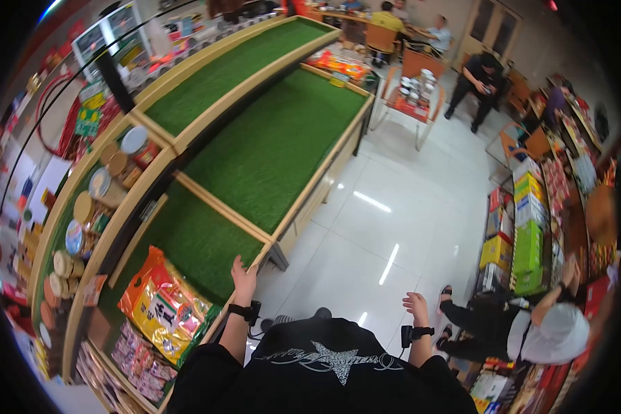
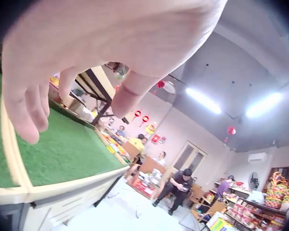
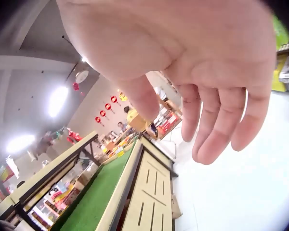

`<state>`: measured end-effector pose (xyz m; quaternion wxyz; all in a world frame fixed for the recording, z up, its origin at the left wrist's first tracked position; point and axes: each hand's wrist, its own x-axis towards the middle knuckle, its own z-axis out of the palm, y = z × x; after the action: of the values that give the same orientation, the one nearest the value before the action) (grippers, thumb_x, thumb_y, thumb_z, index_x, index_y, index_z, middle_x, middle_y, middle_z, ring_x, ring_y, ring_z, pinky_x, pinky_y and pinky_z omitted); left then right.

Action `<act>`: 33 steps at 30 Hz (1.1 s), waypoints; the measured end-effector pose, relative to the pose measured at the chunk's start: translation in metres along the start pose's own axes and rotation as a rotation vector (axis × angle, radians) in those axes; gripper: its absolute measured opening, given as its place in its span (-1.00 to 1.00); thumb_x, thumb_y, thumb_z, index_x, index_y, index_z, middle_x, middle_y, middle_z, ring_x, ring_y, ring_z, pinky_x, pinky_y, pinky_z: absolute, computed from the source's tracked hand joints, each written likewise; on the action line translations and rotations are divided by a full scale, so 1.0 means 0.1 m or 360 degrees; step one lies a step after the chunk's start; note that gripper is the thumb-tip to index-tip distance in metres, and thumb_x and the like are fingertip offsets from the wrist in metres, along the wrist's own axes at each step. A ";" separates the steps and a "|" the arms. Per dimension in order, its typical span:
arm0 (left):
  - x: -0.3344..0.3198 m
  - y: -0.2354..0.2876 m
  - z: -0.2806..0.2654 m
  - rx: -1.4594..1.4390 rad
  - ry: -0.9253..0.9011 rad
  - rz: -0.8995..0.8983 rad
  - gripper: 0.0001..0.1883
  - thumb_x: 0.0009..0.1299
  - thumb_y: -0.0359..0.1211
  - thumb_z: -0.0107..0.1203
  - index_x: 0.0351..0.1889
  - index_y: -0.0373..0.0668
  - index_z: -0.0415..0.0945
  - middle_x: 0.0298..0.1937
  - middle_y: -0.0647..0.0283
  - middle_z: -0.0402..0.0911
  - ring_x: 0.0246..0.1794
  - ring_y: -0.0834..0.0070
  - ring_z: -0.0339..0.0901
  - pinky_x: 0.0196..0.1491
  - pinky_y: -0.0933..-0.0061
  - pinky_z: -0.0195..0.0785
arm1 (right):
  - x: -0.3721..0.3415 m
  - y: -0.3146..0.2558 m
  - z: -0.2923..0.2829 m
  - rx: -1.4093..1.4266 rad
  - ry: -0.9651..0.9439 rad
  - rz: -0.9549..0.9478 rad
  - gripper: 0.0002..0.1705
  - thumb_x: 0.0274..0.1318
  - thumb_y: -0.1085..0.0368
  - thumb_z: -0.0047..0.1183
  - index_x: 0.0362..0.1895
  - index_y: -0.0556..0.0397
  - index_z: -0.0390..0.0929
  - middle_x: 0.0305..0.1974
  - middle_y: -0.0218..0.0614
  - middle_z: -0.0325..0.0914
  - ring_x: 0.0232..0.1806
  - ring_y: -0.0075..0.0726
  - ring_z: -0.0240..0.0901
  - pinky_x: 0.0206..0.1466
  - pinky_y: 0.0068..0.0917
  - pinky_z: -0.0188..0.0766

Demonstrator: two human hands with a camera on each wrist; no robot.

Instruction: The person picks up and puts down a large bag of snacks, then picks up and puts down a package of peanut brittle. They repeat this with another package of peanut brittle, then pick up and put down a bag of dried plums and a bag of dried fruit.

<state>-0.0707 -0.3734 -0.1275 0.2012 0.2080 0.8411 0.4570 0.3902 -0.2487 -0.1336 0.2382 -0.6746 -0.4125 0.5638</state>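
Plastic jars with round lids [image 1: 99, 185] line the raised left tier of the wooden display stand [image 1: 326, 169]. Right of them, small wrapped packets [image 1: 141, 362] lie at its near end, just beside a large orange-and-yellow bag [image 1: 165, 307], which lies flat on green turf [image 1: 203, 234] by the stand's near right edge. The left hand [image 1: 243, 278] is open and empty, fingers loosely spread, close to that edge; contact is unclear. Farther right, the empty right hand [image 1: 416, 308] hangs open above the pale floor [image 1: 352, 265], fingers slightly bent, well apart from the stand. Green boxes [image 1: 528, 259] are stacked beyond it.
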 end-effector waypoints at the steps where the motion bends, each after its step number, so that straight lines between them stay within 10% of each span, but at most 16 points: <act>1: 0.01 0.14 0.14 0.0016 -0.0073 0.0086 -0.32 0.08 -0.34 0.10 0.16 -0.27 0.05 0.00 -0.05 0.18 -0.13 0.27 0.30 -0.07 0.36 0.25 | -0.05 0.09 -0.10 0.0074 0.0119 0.0029 -0.61 -0.06 0.05 -0.11 -0.20 0.04 0.41 -0.39 -0.31 0.49 -0.40 -0.48 0.40 -0.38 -0.56 0.23; 16: 0.73 1.79 1.21 -0.0592 -0.1026 0.0129 -0.45 0.21 -0.27 -0.04 0.16 -0.18 0.09 -0.07 0.16 0.38 -0.15 0.52 0.34 -0.09 0.53 0.20 | 0.05 -0.09 -0.05 0.0413 0.0282 0.0147 -0.62 -0.02 0.04 -0.15 -0.20 0.00 0.43 -0.36 -0.34 0.51 -0.36 -0.50 0.42 -0.30 -0.56 0.26; 33: 2.08 2.45 1.62 -0.0610 -0.0797 0.0220 -0.76 0.31 -0.38 -0.14 -0.09 -0.21 0.38 -0.20 0.29 0.48 -0.24 0.62 0.39 -0.20 0.63 0.23 | 1.33 -1.87 0.48 0.0426 0.0390 -0.0231 -0.66 0.04 0.06 -0.14 -0.21 0.02 0.43 -0.37 -0.37 0.50 -0.37 -0.56 0.39 -0.29 -0.61 0.22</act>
<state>-0.1176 -0.0293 -0.0309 0.4059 0.3289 0.6479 0.5544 0.2934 -0.0433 -0.0739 0.4143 -0.6691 -0.3492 0.5087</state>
